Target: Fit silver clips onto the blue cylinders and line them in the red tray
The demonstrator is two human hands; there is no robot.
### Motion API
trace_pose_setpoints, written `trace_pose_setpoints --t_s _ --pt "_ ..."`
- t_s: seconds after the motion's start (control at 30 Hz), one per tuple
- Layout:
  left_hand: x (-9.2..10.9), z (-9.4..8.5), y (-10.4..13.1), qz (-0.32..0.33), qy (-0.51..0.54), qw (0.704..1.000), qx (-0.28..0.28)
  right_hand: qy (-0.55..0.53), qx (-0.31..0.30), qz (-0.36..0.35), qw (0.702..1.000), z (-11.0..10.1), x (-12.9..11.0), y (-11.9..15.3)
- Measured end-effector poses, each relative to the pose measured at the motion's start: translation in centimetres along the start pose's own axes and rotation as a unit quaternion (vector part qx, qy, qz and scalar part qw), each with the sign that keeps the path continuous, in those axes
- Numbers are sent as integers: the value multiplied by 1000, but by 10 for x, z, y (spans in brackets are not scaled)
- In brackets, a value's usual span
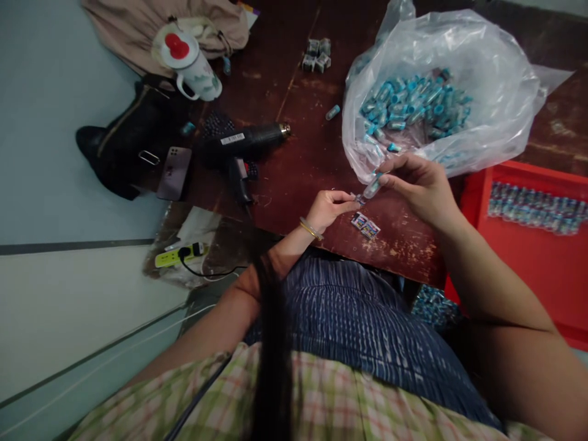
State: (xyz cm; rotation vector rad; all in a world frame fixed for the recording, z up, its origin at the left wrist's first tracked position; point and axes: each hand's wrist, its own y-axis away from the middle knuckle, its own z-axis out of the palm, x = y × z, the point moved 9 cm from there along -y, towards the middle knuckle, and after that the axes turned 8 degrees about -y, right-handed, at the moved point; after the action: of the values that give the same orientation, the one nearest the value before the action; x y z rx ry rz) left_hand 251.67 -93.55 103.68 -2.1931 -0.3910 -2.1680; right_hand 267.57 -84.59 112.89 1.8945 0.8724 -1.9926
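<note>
My right hand (416, 187) pinches a small clear vial (372, 186) with a blue cap, its clear end tilted down to the left. My left hand (328, 210), with a bangle at its wrist, closes thumb and finger on a small clear piece (359, 199) that is too small to make out and lies at the vial's lower end. Just below the fingertips, small printed labels (365, 226) lie on the dark red table (303, 165). Behind my right hand, a clear plastic bag (496, 79) holds several blue-capped vials (413, 101).
A red tray (519, 257) at right holds rows of vials (537, 208). A heat gun (248, 139), a phone (174, 174), a black bag (128, 138) and a lidded mug (195, 70) are at left. One loose vial (332, 112) and small bundles (316, 55) lie farther back.
</note>
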Motion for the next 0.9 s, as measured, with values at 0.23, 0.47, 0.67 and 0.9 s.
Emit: trace_pose_setpoints --t_s 0.23,0.47,0.67,0.9 --pt "-1 9 1 28 6 998 -52 -1 -1 24 1000 1 8 10" --pt "-2 17 3 35 -18 997 -65 9 -9 0 1000 13 4 31" --pt "-22 39 17 -69 97 987 -106 47 42 42 997 8 29 55" --pt "-35 58 28 -167 202 954 -144 67 17 18 997 16 30 80"
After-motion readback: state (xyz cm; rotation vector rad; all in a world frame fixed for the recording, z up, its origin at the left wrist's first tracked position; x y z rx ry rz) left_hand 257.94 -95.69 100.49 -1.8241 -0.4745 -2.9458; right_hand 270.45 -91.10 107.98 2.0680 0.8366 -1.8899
